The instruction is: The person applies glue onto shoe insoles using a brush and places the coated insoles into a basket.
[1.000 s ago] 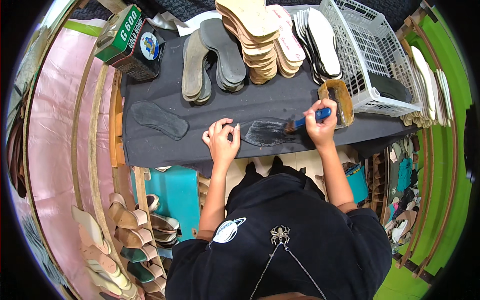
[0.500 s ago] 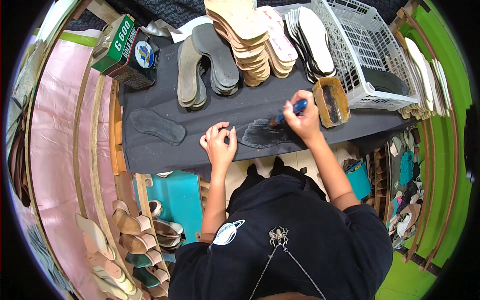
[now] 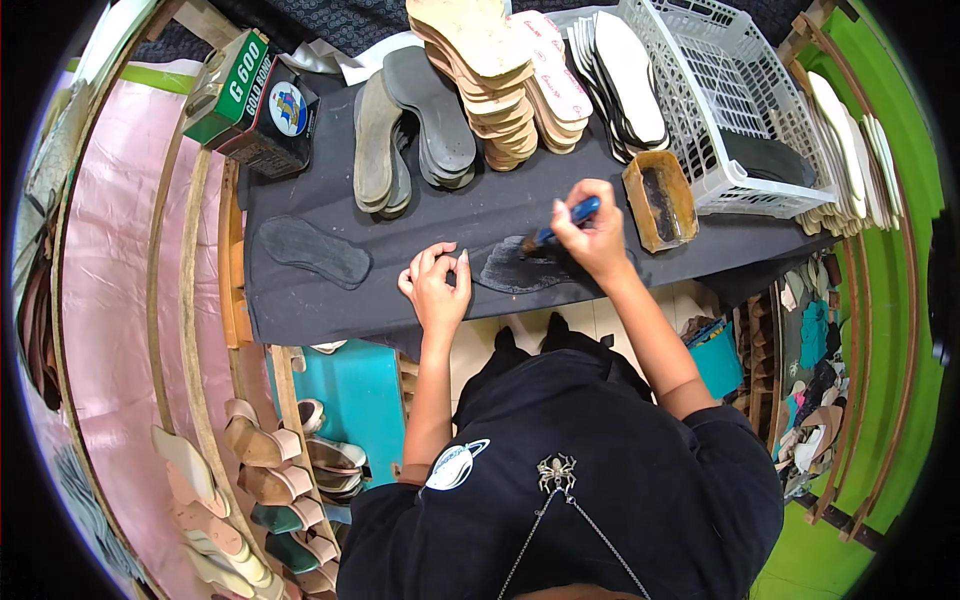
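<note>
L hand (image 3: 436,285) fingertips pin dark insole (image 3: 520,270) flat on worktop (image 3: 330,300) so it won't slide; R hand (image 3: 590,230) grip pinched round blue-handled brush (image 3: 560,225), glue tub (image 3: 660,200) just beside.

head cam | above, facing straight down | near worktable (image 3: 330,300) | single view

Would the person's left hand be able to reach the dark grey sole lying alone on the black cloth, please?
Probably yes: the left hand rests near the wet dark sole, and only bare black cloth lies between it and the lone dark grey sole.
</note>
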Demonstrator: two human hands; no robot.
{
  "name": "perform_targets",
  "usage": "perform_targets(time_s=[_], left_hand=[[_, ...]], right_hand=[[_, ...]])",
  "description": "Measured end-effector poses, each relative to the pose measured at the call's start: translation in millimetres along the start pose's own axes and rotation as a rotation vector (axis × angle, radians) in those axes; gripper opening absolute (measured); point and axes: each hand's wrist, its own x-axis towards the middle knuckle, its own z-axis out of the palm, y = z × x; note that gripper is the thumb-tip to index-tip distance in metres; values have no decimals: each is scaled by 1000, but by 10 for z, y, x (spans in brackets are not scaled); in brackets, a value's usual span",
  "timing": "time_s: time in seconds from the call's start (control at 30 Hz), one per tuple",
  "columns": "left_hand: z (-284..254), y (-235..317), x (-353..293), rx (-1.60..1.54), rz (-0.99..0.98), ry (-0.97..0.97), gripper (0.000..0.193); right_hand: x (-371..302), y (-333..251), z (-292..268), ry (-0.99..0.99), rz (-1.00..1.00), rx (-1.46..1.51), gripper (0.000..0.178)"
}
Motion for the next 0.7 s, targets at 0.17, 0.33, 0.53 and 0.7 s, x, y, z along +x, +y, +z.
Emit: perform_targets(time_s=[0.17,0.33,0.53,0.7], left_hand=[[-7,17,12,-13,-1,10,20],[-6,5,-4,-4,-6,12,20],[-15,-12,4,-11,-23,18,19],[-20,-5,11,-33,-43,9,19]], right_hand=[[89,-34,-292,56,-33,-167,26],[34,-157,-73,-77,-155,-98,27],[-169,48,-192,-52,0,130,23],[-85,-39,-578,58,-59,-151,21]])
